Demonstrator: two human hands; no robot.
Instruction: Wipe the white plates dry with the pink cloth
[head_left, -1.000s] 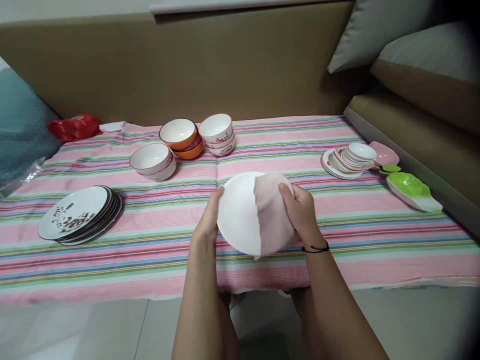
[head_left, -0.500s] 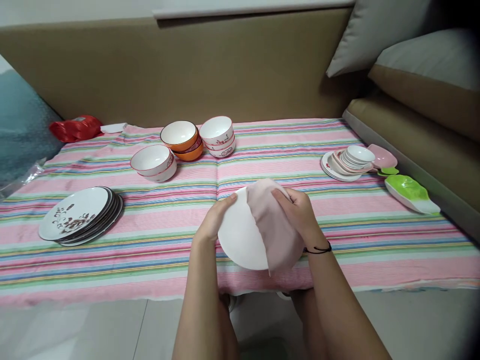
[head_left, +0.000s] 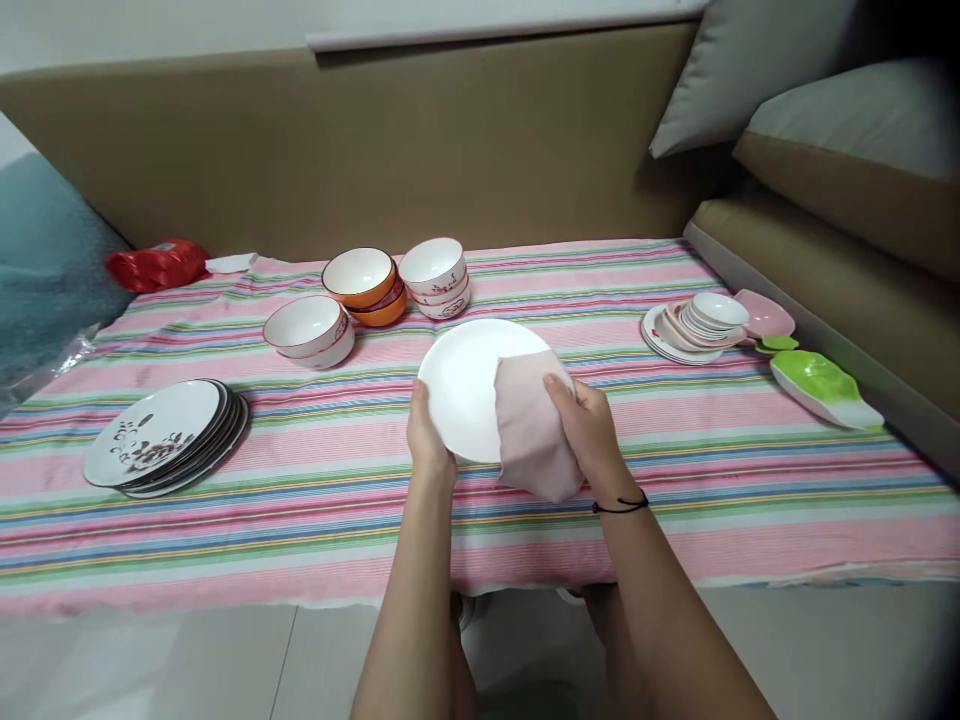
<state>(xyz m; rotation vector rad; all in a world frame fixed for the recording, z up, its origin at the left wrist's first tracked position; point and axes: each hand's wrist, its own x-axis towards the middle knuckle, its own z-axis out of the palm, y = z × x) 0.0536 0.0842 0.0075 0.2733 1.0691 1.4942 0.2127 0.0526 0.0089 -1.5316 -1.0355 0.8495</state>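
Observation:
A round white plate (head_left: 461, 390) is held up between my two hands over the striped cloth. My left hand (head_left: 428, 430) grips its left rim, thumb on the upper face and the other fingers hidden beneath. On the right side, my right hand (head_left: 586, 420) is closed on a pale pink cloth (head_left: 532, 430), pressing it to the plate with the thumb on top. The pink cloth covers the plate's lower right part and hangs below its rim. A black cord is tied round my right wrist.
Striped cloth (head_left: 360, 430) covers the surface. Bowls (head_left: 304, 325) stand stacked, some orange (head_left: 379, 315), some white (head_left: 442, 305). Patterned plates (head_left: 161, 430) are piled at left. Small dishes (head_left: 716, 310) and a green leaf-shaped dish (head_left: 817, 380) sit at right. A red bundle (head_left: 157, 265) lies back left.
The plate has moved up and away from me, showing more of its white face. The pink cloth now covers less of it. Both hands have kept their hold.

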